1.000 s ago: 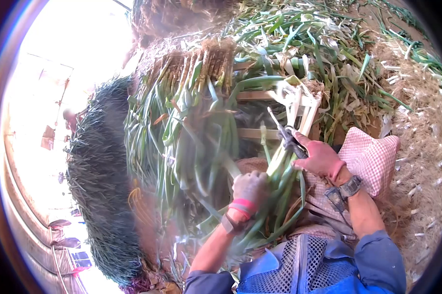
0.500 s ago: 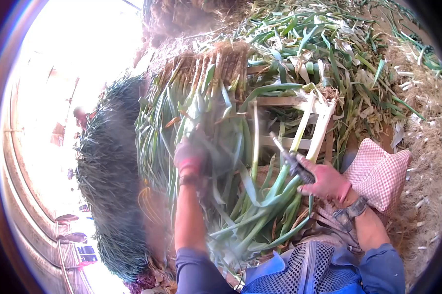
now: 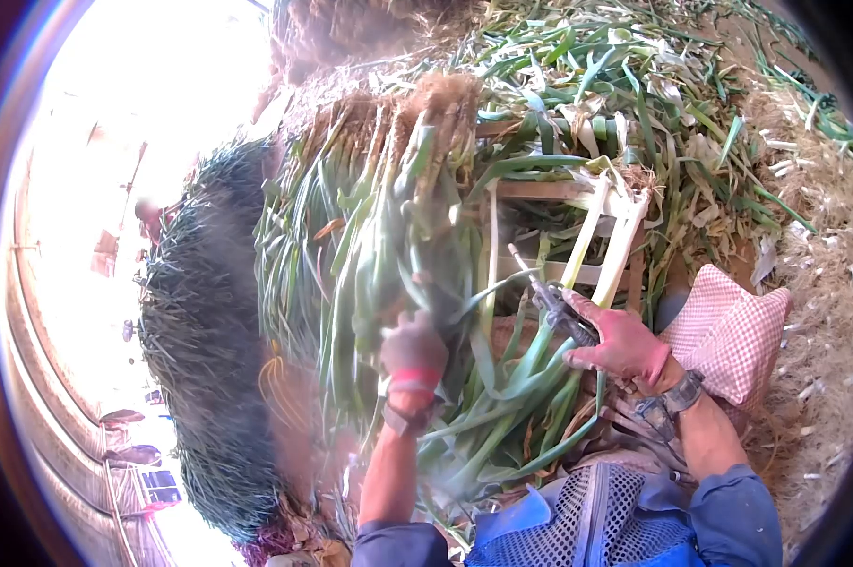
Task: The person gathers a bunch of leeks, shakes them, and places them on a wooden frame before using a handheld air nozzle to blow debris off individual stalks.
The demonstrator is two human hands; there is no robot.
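Observation:
My left hand [image 3: 413, 352], in a grey glove with a pink cuff, grips a green onion stalk [image 3: 417, 227] in the big pile of long green onions [image 3: 351, 236], whose rooty ends point away from me. My right hand [image 3: 623, 342], in a red glove with a wristwatch, holds a metal air nozzle tool [image 3: 551, 300] that points up and left over several peeled stalks [image 3: 511, 397] lying across my lap.
A wooden crate frame [image 3: 577, 194] stands beyond the lap bundle. Cut leaves and husks [image 3: 653, 104] cover the ground at the back and right. A pink checked cushion [image 3: 729, 331] lies at right. A dark mound of trimmed tops [image 3: 199, 312] rises at left.
My left hand went from the lap bundle up into the pile, then drew back toward me, gripping a stalk. My right hand with the tool barely moved.

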